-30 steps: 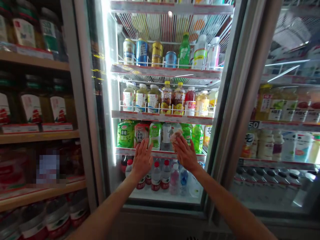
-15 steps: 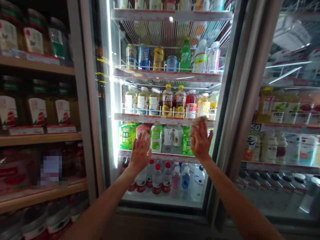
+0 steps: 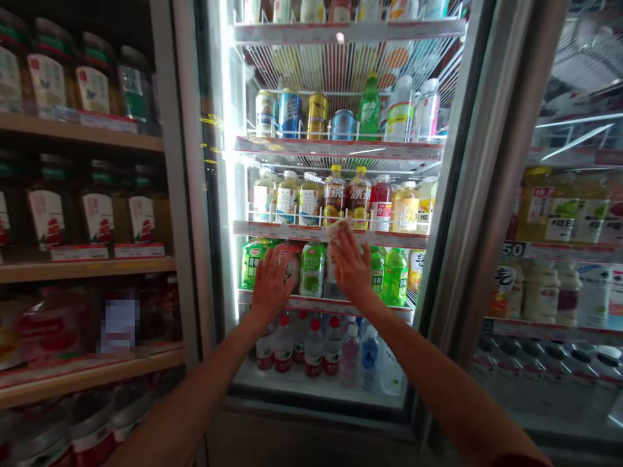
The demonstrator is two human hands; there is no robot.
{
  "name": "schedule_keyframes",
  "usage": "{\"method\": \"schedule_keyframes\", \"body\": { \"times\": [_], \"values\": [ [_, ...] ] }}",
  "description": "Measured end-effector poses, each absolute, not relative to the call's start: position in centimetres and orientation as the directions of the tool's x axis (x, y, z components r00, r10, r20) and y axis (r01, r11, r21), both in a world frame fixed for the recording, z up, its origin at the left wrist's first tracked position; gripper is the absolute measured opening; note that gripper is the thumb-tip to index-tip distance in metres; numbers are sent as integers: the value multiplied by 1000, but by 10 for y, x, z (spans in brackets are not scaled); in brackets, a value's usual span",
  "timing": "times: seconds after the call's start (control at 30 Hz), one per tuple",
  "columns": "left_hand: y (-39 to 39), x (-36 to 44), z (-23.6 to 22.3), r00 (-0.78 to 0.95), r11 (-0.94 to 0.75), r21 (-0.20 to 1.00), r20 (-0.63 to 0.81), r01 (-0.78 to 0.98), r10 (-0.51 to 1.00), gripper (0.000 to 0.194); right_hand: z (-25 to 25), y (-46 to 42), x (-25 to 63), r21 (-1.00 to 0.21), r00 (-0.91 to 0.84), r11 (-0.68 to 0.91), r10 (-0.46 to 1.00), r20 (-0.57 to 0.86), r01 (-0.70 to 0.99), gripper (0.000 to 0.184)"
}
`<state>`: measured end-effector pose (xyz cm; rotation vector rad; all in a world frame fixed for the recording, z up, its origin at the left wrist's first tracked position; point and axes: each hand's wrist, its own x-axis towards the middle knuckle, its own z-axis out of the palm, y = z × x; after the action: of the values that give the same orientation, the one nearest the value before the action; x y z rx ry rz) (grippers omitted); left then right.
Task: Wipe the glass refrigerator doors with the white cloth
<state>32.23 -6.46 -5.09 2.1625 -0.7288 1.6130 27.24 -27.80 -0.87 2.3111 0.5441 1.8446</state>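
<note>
In the head view a glass door [image 3: 316,383] of a lit drinks fridge stands in front of me. My right hand [image 3: 353,269] presses a pale crumpled cloth [image 3: 339,228] to the glass, before the shelf edge under the iced tea bottles. Most of the cloth is hidden under the fingers. My left hand [image 3: 273,285] lies flat on the glass with fingers stretched out, lower and further left, and holds nothing. Behind it a red-labelled bottle [image 3: 291,254] is partly covered. A green bottle [image 3: 312,269] shows between the two hands.
Wooden shelves [image 3: 97,267] with several bottles stand at the left, beyond a metal frame [image 3: 181,194]. On the right a thick metal door post [image 3: 501,181] separates this door from another fridge door with bottles behind it. Cans [image 3: 318,117] sit on an upper shelf.
My right hand with the cloth moved right and up across the glass, then back left to near the middle. My left hand stays almost in place. The view has turned slightly left.
</note>
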Motion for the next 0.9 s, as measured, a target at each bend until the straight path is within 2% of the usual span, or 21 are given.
{"method": "schedule_keyframes", "body": {
  "times": [0.07,0.1,0.17,0.23,0.3,0.37,0.43,0.47,0.5,0.63,0.7,0.8,0.83,0.9],
  "values": [
    [-59,324,-49,212,-811,-39,957,-584,-199,57,-17,-267,275,493,239,-821,560,793,286,54],
    [-55,324,-49,211,-812,-43,956,-582,-202,57,-19,-263,277,538,249,-783,614,749,312,54],
    [-48,325,-48,217,-817,-48,954,-574,-209,56,-16,-256,281,510,244,-811,576,780,286,54],
    [-42,326,-48,231,-830,-44,951,-556,-205,55,-8,-251,286,388,211,-897,429,878,211,52],
    [-35,328,-49,244,-844,-39,949,-534,-199,55,-3,-244,290,346,201,-918,382,902,194,51],
    [-28,330,-50,253,-856,-39,947,-516,-195,54,-5,-234,292,457,231,-848,517,824,268,52],
    [-19,332,-52,264,-864,-40,944,-501,-197,53,-8,-223,294,583,247,-723,682,688,371,53],
    [-14,334,-53,271,-868,-37,943,-495,-194,53,-7,-217,295,600,248,-696,709,660,394,53],
    [-9,335,-54,278,-872,-28,942,-489,-186,53,-3,-211,297,584,248,-711,692,677,391,53],
    [13,341,-57,292,-874,32,948,-485,-128,53,13,-187,307,386,248,-875,459,853,292,51],
    [23,344,-58,297,-875,52,949,-482,-107,52,10,-175,312,453,247,-827,540,805,331,52],
    [39,348,-60,314,-881,68,944,-469,-95,51,1,-157,320,641,220,-626,770,599,445,51],
    [45,348,-61,320,-883,76,943,-464,-87,51,3,-151,323,659,209,-596,793,573,459,51],
    [55,349,-60,323,-882,108,945,-458,-52,51,15,-137,331,614,202,-653,740,642,442,51]
  ]
}}
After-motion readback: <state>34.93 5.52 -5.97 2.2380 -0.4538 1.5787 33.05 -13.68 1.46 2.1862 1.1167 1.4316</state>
